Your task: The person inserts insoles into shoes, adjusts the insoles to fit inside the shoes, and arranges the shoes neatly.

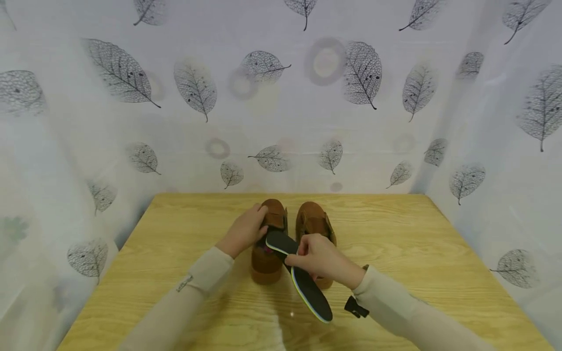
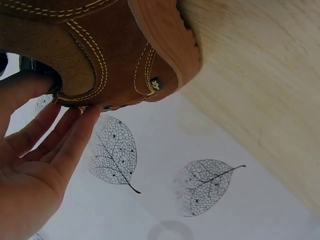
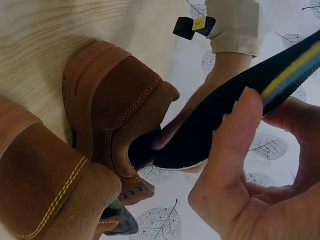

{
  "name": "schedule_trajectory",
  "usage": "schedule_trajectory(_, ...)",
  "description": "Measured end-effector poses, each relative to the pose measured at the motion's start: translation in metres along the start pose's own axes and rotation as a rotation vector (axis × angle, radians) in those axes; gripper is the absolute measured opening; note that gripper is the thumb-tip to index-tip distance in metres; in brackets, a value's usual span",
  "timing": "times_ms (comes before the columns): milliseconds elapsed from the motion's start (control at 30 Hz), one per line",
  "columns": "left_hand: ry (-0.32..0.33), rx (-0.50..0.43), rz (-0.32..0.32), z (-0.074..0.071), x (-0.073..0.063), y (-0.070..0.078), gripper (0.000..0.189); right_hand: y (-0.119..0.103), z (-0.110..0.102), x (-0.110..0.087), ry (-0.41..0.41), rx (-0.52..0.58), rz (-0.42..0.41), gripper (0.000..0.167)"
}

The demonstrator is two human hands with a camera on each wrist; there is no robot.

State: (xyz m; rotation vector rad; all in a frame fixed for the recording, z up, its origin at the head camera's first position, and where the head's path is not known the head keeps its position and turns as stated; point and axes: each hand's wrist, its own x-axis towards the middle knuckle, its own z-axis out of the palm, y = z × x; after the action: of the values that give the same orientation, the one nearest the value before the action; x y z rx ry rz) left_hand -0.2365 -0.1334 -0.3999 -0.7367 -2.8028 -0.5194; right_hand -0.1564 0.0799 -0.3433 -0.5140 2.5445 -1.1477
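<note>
A brown leather shoe (image 1: 267, 272) stands on the table, its toe pointing away. My left hand (image 1: 246, 231) grips it near the front of the opening; in the left wrist view the thumb is inside the collar and the fingers lie along the outer side of the shoe (image 2: 117, 55). My right hand (image 1: 327, 261) pinches a black insole (image 1: 312, 292) with a yellow and blue edge by its middle. The insole is tilted, its front end right at the opening of the gripped shoe (image 3: 122, 95) in the right wrist view.
The matching brown shoe (image 1: 311, 214) stands just to the right, partly behind my right hand. Both shoes are on a light wooden table (image 1: 395, 243). A white curtain with leaf prints (image 1: 281, 122) hangs behind the table and along its sides.
</note>
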Motion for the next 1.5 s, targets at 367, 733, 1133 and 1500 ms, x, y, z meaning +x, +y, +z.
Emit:
schedule_trajectory(367, 0.023, -0.089, 0.009, -0.003, 0.005, -0.001, 0.013, -0.001, 0.008, 0.034, -0.026, -0.083, 0.001, 0.033)
schedule_trajectory(733, 0.023, -0.109, -0.011, -0.003, 0.004, -0.002, 0.011, -0.006, 0.014, 0.062, -0.033, -0.140, 0.012, 0.049)
schedule_trajectory(1133, 0.037, -0.117, -0.009, -0.005, 0.003, -0.003, 0.011, -0.005, 0.021, 0.078, -0.002, -0.156, 0.016, 0.048)
schedule_trajectory(1500, 0.013, -0.123, -0.013, -0.003, 0.002, -0.003, 0.012, -0.001, 0.031, 0.095, 0.043, -0.214, 0.055, 0.045)
